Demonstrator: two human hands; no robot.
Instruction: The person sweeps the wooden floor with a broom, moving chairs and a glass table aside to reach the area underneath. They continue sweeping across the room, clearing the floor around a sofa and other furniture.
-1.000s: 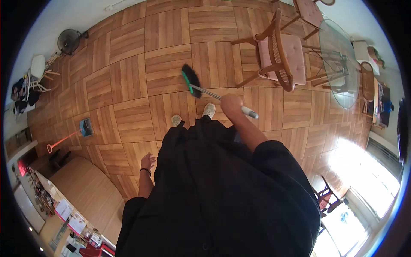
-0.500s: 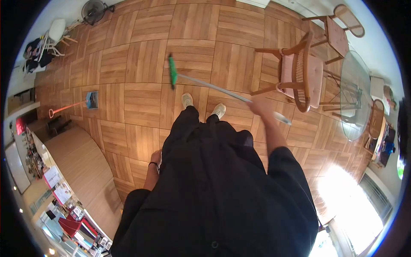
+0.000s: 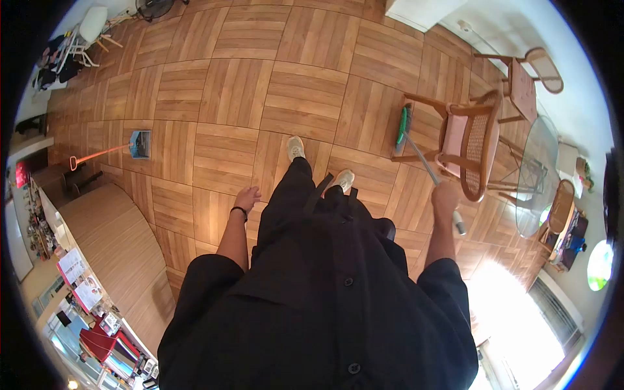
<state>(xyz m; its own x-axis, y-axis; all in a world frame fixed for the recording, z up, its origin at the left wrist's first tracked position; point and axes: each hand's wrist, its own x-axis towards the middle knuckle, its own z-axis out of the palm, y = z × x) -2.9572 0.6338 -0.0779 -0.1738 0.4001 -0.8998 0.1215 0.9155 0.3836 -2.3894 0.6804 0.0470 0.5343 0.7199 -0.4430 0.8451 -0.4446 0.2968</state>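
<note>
Your right hand (image 3: 445,195) is clenched around the metal handle of the broom (image 3: 418,153), near its upper end, so that a short piece of the handle with the pale grip sticks out below your fist. The handle runs from your hand forward and a little to the left, down to the green broom head (image 3: 403,127). The head lies low over the wooden floor (image 3: 214,91), just beside the front legs of the wooden chair (image 3: 484,149). It seems to touch one chair leg, but the picture is bent at this place and I cannot tell it for sure.

Your left hand (image 3: 247,197) is released and holds nothing. It hangs beside your left leg with the fingers loose, and a dark wristband (image 3: 239,210) is around the wrist.

Your two light shoes (image 3: 296,147) stand on the floor, between both hands. The chair carries a pink cushion (image 3: 453,135), and a round glass table (image 3: 536,175) stands just behind it. Well apart on your left side, a blue dustpan (image 3: 140,143) with a long orange handle lies on the floor.
</note>
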